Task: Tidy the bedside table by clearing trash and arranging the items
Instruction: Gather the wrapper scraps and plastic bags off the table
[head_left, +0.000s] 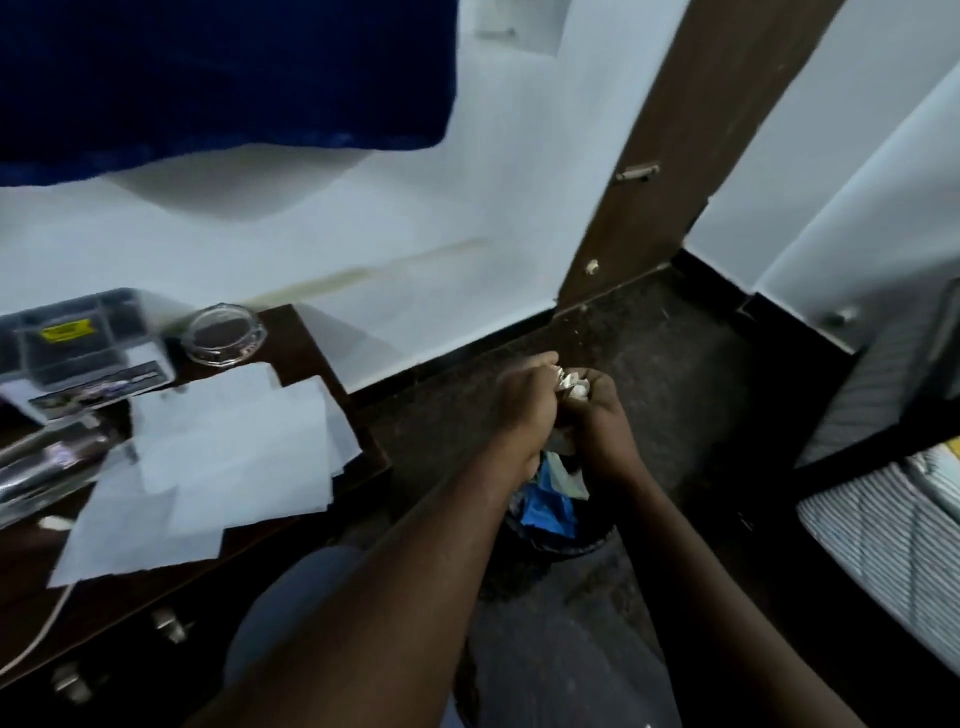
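My left hand (524, 402) and my right hand (602, 421) are held together above a dark trash bin (558, 540) on the floor. Both grip a crumpled white paper wad (571, 384) between them. The bin holds blue and pale wrappers (550, 506). To the left stands the dark wooden bedside table (291, 530). On it lie several white paper sheets (218, 467), a clear glass ashtray (224, 338), a clear plastic organiser box (78, 338) and a shiny dark packet (47, 462).
A white cable (47, 623) hangs over the table's front edge above drawer knobs (169, 623). A brown door frame (654, 171) rises behind the bin. A striped mattress (893, 530) lies at the right. A blue curtain (223, 78) hangs top left.
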